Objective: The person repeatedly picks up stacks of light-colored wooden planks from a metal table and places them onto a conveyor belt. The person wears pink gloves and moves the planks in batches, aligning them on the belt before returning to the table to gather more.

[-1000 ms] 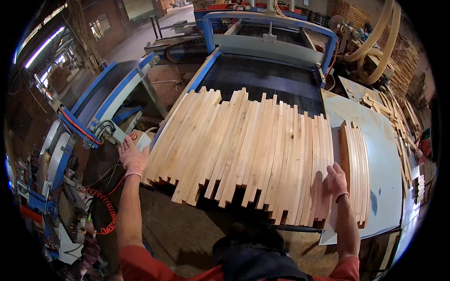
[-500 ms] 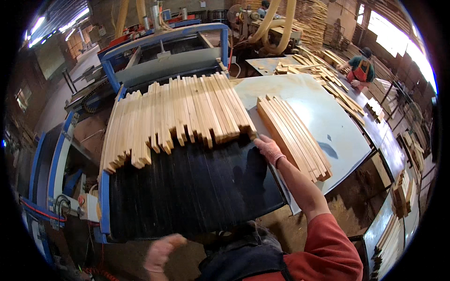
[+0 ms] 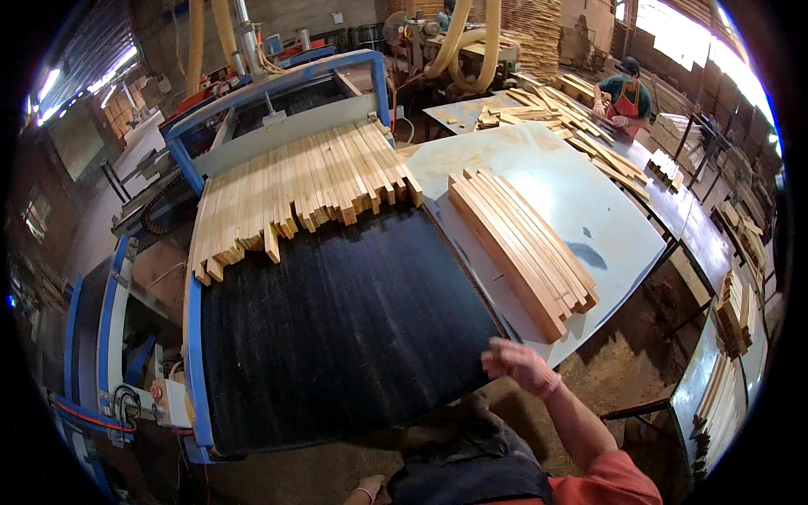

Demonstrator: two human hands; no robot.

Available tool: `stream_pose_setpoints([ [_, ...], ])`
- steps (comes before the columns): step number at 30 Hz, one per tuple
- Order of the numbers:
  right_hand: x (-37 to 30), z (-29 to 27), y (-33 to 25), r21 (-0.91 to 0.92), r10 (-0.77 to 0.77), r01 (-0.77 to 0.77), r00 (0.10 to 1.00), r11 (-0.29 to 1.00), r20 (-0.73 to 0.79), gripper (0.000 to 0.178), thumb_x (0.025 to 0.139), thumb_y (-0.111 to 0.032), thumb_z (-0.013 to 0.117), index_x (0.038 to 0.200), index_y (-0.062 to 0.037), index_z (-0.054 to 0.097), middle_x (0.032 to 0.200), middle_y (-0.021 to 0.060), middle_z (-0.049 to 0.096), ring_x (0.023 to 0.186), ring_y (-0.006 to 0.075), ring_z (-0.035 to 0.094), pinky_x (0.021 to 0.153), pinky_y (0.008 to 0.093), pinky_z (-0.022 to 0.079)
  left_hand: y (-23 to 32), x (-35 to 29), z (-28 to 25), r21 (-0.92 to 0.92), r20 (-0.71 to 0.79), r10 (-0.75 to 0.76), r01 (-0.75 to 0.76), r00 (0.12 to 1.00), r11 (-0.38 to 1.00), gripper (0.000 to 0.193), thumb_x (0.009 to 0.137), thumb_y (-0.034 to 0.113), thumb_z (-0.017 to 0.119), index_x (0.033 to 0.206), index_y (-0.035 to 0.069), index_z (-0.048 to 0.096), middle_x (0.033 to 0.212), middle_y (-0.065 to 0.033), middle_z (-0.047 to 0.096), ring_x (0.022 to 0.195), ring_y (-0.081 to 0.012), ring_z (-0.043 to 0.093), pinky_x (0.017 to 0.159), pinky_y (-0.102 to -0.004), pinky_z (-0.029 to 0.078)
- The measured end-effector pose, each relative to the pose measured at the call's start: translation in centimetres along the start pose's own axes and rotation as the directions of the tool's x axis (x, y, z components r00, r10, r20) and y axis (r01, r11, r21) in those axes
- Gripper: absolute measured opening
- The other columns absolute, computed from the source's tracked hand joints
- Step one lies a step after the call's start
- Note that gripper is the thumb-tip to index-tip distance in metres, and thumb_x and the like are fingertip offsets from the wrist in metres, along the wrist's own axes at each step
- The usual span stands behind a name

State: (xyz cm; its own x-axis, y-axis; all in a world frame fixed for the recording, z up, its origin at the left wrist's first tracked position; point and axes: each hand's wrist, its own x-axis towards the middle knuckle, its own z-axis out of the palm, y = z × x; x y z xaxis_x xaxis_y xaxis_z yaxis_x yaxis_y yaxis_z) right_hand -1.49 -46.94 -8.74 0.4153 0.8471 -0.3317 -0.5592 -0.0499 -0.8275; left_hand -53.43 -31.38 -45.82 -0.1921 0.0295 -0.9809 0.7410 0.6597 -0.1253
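My right hand (image 3: pixel 522 367), in a pinkish glove, is raised off the near right corner of the black conveyor belt (image 3: pixel 345 337). It holds nothing, its fingers loosely bent and apart. Only the wrist end of my left hand (image 3: pixel 367 488) shows at the lower edge; its fingers are hidden. A wide row of pale wooden strips (image 3: pixel 303 185) lies side by side on the far part of the belt, their near ends uneven. On the metal-topped table (image 3: pixel 627 248) to the right rests a stack of similar wooden strips (image 3: pixel 518 244), apart from my hand.
Over the belt's far end stands a blue machine frame (image 3: pixel 278 80) with a grey plate. A control box (image 3: pixel 172 404) sits at left. Another person (image 3: pixel 627 101) in a red apron works at the back right, beside loose wooden strips (image 3: pixel 555 114).
The row of strips on the belt has moved away, toward the blue frame. My right hand has left the row's right end and come back nearer. My left hand has dropped mostly out of sight.
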Motion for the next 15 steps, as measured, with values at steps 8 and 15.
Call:
stream_pose_setpoints([
  [8,-13.4,-11.3,12.9,-0.096,0.388,-0.439,0.862,0.893,-0.327,0.061,0.105,-0.028,0.069,0.157,0.0013,0.054,0.136,0.0166,0.069,0.115,0.0224,0.068,0.096,0.0383,0.057,9.3,-1.6,5.8,0.341,-0.095,0.155,-0.114,0.983,0.933,0.055,0.111,0.048,0.055,0.138,0.003,0.071,0.128,-0.0161,0.074,0.113,-0.0321,0.069,0.098,-0.0470,0.055],
  [15,-29.1,-31.7,37.5,-0.610,0.051,-0.612,0.726,0.503,-0.686,0.022,0.095,-0.023,0.065,0.112,-0.0112,0.071,0.104,0.0154,0.072,0.097,0.0366,0.071,0.081,0.0475,0.058,18.0,-7.2,21.8,0.533,0.141,0.510,-0.499,0.849,0.684,0.047,0.108,0.045,0.060,0.127,0.003,0.070,0.117,-0.0144,0.071,0.103,-0.0305,0.067,0.091,-0.0464,0.054],
])
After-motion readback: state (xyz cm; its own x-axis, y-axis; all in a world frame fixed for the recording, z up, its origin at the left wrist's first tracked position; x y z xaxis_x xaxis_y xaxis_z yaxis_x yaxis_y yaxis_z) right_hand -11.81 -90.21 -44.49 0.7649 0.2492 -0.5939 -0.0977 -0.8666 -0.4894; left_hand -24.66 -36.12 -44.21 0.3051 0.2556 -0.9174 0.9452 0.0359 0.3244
